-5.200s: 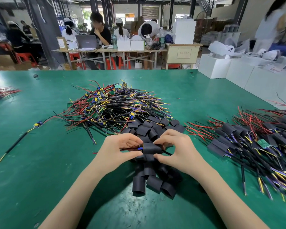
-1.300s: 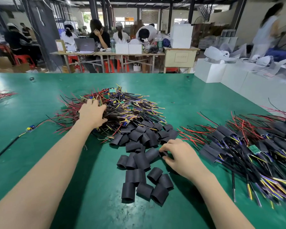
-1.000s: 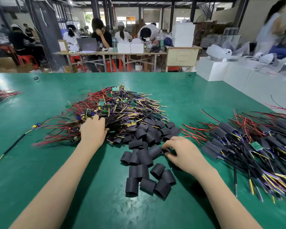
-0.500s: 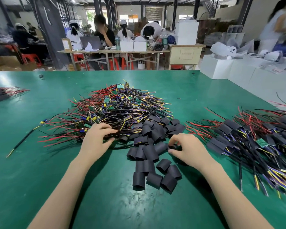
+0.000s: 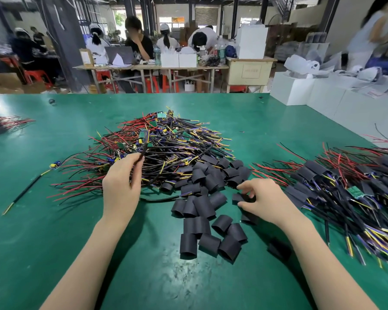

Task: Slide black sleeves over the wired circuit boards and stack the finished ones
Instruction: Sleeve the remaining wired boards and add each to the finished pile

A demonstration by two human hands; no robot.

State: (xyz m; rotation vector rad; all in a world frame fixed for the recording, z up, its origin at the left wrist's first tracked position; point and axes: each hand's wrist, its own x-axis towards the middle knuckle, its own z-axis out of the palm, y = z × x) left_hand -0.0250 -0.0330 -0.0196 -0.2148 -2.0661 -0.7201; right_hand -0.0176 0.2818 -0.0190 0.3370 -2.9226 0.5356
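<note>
A big heap of wired circuit boards (image 5: 166, 144) with red, black and yellow leads lies in the middle of the green table (image 5: 54, 242). My left hand (image 5: 121, 186) pinches a black wire bundle (image 5: 152, 180) at the heap's near edge and holds it up. Loose black sleeves (image 5: 202, 206) are scattered in front of the heap. My right hand (image 5: 262, 198) closes thumb and fingers on one black sleeve (image 5: 239, 197) at the scatter's right side. Finished sleeved boards (image 5: 345, 189) are stacked at the right.
One single wired board (image 5: 54, 165) lies apart at the left with its long black lead. A small bunch of red wires (image 5: 7, 124) sits at the far left edge. White boxes (image 5: 323, 97) line the table's far right. People work at tables behind.
My left hand has drawn back from the heap and lifted a wire bundle out of it. My right hand has stayed by the sleeves and closed on one.
</note>
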